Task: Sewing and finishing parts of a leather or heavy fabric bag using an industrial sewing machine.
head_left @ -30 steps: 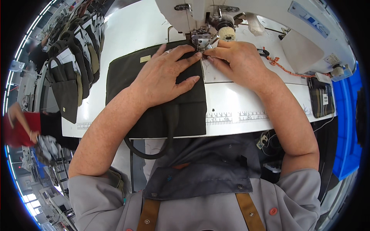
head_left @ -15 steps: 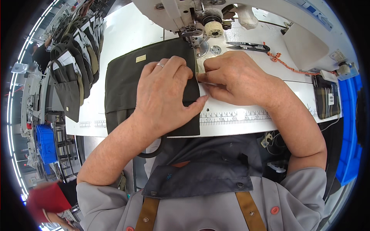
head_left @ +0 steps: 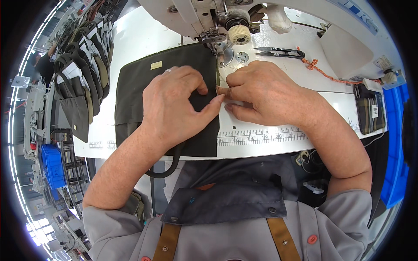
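A dark olive fabric bag (head_left: 138,98) with a small pale label and a loop handle lies on the white sewing table, its far right corner by the needle area of the sewing machine (head_left: 217,37). My left hand (head_left: 172,102) rests over the bag with fingers bent and index finger and thumb apart. Its thumb tip reaches the bag's right edge, close to my right fingertips. My right hand (head_left: 267,93) has its fingers drawn together at that same edge, below the presser foot. What lies between those fingertips is mostly hidden.
Black thread snips (head_left: 281,52) lie right of the machine's needle, with an orange cord (head_left: 331,77) beside them. A printed ruler strip (head_left: 261,135) runs along the table's front. Similar bags (head_left: 76,108) hang at the left. A folded plaid cloth (head_left: 369,114) is at the right.
The bag has shifted slightly left and toward me. My left fingers have bent more, and its thumb has moved left with the edge. A person in red at lower left has gone from view.
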`<action>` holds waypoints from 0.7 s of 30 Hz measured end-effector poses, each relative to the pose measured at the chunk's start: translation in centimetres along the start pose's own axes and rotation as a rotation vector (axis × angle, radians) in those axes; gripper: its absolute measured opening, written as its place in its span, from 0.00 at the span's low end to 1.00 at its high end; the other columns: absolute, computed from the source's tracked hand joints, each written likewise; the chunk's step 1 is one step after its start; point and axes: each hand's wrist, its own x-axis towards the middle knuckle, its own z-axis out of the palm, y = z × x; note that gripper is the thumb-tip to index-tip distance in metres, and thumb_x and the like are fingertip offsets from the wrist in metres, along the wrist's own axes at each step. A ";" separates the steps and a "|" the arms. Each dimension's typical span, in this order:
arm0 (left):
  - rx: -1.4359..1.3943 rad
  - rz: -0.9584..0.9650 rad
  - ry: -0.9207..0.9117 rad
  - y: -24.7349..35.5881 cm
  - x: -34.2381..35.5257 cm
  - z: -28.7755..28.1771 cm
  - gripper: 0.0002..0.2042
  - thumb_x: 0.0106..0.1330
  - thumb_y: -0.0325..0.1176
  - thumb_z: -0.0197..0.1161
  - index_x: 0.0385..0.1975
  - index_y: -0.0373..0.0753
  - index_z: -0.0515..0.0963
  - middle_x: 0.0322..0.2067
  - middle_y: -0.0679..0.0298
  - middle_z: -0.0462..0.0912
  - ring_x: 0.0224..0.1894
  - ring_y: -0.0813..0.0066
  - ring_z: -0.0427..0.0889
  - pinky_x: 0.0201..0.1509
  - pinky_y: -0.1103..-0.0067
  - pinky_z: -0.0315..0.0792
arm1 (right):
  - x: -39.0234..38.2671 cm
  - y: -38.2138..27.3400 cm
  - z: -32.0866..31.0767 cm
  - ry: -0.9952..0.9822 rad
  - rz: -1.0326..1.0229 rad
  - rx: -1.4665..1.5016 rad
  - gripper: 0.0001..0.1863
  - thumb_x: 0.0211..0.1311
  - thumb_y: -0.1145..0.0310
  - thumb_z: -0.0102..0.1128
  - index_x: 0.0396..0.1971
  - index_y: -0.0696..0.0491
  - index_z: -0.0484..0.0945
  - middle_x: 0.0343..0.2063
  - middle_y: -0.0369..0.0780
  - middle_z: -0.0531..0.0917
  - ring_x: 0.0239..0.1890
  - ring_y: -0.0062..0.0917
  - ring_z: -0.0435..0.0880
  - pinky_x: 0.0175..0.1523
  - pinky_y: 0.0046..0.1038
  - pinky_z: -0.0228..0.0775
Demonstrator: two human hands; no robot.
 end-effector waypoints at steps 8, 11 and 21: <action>-0.121 -0.066 -0.162 -0.9 2.3 0.5 0.07 0.55 0.31 0.69 0.30 0.36 0.80 0.32 0.61 0.83 0.36 0.60 0.84 0.44 0.68 0.76 | 0.0 0.0 0.2 0.024 -0.024 0.016 0.11 0.57 0.63 0.68 0.30 0.56 0.87 0.23 0.41 0.79 0.30 0.38 0.84 0.36 0.40 0.77; -0.194 0.111 -0.153 -2.2 1.4 0.1 0.11 0.60 0.29 0.65 0.41 0.34 0.83 0.40 0.58 0.85 0.43 0.59 0.85 0.49 0.69 0.78 | -0.1 0.0 0.3 0.020 -0.025 0.010 0.11 0.56 0.63 0.69 0.32 0.56 0.86 0.24 0.41 0.80 0.31 0.37 0.85 0.37 0.39 0.78; -0.228 0.121 -0.196 -1.6 -0.7 0.4 0.19 0.67 0.25 0.59 0.59 0.36 0.81 0.66 0.53 0.74 0.68 0.54 0.74 0.71 0.66 0.69 | -0.1 0.1 0.5 0.041 -0.062 0.052 0.15 0.56 0.61 0.71 0.35 0.59 0.86 0.26 0.42 0.82 0.34 0.38 0.86 0.40 0.40 0.79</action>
